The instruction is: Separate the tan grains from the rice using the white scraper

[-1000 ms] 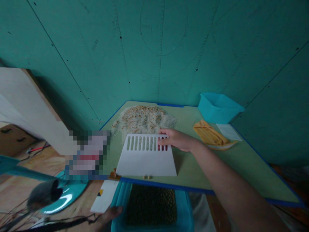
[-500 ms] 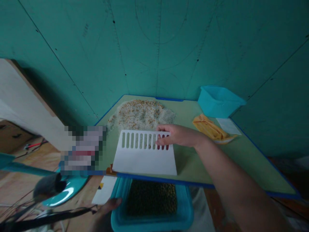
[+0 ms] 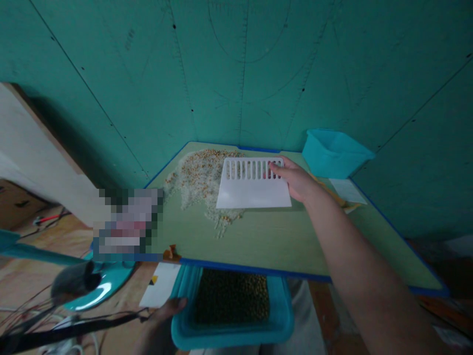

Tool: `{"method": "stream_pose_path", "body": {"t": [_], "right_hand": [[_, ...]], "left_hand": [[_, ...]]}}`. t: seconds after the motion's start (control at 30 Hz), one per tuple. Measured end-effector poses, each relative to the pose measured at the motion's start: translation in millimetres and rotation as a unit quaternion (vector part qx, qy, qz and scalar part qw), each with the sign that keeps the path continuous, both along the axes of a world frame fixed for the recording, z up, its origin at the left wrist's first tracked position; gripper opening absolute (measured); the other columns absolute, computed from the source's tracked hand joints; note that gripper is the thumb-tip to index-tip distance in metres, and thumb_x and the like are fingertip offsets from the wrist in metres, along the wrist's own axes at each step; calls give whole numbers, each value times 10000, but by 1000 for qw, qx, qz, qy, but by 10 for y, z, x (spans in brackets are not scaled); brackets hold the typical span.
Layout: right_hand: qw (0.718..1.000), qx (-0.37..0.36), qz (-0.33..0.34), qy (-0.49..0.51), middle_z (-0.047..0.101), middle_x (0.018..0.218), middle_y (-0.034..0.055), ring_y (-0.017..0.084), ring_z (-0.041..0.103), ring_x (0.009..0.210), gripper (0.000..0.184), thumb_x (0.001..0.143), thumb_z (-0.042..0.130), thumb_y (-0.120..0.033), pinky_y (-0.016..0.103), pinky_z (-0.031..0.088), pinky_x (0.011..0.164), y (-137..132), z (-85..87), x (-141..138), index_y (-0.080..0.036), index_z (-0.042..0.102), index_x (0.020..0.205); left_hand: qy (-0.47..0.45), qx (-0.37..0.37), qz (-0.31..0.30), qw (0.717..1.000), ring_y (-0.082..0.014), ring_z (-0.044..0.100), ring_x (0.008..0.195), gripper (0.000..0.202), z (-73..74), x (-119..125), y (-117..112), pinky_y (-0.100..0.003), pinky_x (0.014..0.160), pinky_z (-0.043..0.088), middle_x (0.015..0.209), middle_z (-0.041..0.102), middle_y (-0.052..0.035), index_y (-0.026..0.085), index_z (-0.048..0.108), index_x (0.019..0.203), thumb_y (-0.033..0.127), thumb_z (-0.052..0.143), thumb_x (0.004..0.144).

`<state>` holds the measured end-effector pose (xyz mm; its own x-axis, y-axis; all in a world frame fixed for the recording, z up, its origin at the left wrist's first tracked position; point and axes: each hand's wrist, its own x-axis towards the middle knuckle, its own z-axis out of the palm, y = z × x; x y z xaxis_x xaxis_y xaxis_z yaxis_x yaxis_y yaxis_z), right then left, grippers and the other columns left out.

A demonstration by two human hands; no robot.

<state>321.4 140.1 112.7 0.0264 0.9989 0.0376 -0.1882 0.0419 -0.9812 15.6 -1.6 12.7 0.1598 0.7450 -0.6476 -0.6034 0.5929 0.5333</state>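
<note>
The right hand (image 3: pixel 298 180) clamps a white, slotted, flat scraper (image 3: pixel 253 193) over brown-and-white grains (image 3: pixel 199 172) on the pale-green counter (image 3: pixel 273 241); the left hand (image 3: pixel 167 312) is beside a rectangular turquoise tub (image 3: pixel 232 337), its grip impossible to tell.

Right hand (image 3: pixel 300 182) bare; thumb slim, rounded tip, other fingers partly hidden. Right forearm (image 3: pixel 343 246) bare too, narrow at wrist, broadening toward elbow, uncovered right down to bottom edge of view. Left hand (image 3: pixel 167 311) bare, dim, blurred; blunt rounded thumb (image 3: pixel 180 303) clearest part. Left wrist too dark to tell if sleeved. Low in view, pale grey cloth (image 3: pixel 306 315), looks like trouser leg; seams too blurred to tell.
</note>
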Motion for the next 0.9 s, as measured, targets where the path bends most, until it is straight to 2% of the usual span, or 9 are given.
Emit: {"method": "stream_pose_path", "body": {"t": [0.13, 0.27, 0.4, 0.53, 0.7, 0.9], "right_hand": [[999, -27, -25, 18, 585, 638, -30, 167, 581, 618, 180, 693, 617, -294, 335, 459, 627, -4, -16, -71, -239, 486, 804], [996, -52, -73, 24, 577, 610, -34, 163, 573, 598, 165, 685, 608, -275, 334, 451, 630, -75, -14, -119, -226, 471, 764], [992, -60, -107, 23, 573, 604, -44, 149, 558, 574, 155, 680, 611, -261, 316, 440, 619, -169, -70, -72, -222, 484, 762], [990, -73, -121, 23, 572, 598, -46, 135, 539, 561, 160, 672, 629, -266, 287, 426, 589, -216, -147, -19, -217, 498, 751], [990, -71, -118, 16, 593, 635, -35, 149, 552, 581, 190, 654, 641, -278, 299, 433, 587, -219, -165, -17, -226, 493, 761], [990, -85, -109, -3, 583, 625, -35, 157, 565, 574, 199, 652, 632, -302, 305, 443, 574, -224, -181, -49, -237, 481, 765]], "left_hand": [[6, 6, 17, 1000, -295, 631, 902, 616, 35, 7, -19, -366, 791, 486, 909, 741, -18, 205, 516, 1204, 93, 662, 616], [-19, -6, 4, 1000, -266, 583, 1000, 629, -16, -63, -27, -312, 819, 467, 994, 718, -6, 213, 479, 1236, 119, 647, 637], [-16, -16, -26, 999, -255, 625, 927, 449, -114, -106, -12, -315, 809, 477, 911, 740, 6, 233, 604, 1106, 150, 635, 665], [-29, -4, -37, 999, -278, 622, 930, 273, -98, -41, -5, -345, 811, 482, 814, 751, 2, 223, 709, 907, 147, 628, 657], [-45, -37, -28, 998, -300, 592, 980, 242, -14, 41, -5, -355, 839, 463, 805, 749, -12, 240, 734, 819, 139, 662, 612], [-18, -11, -35, 999, -300, 596, 972, 278, -25, 59, 27, -368, 861, 449, 835, 746, 5, 269, 731, 827, 137, 668, 590]]}}
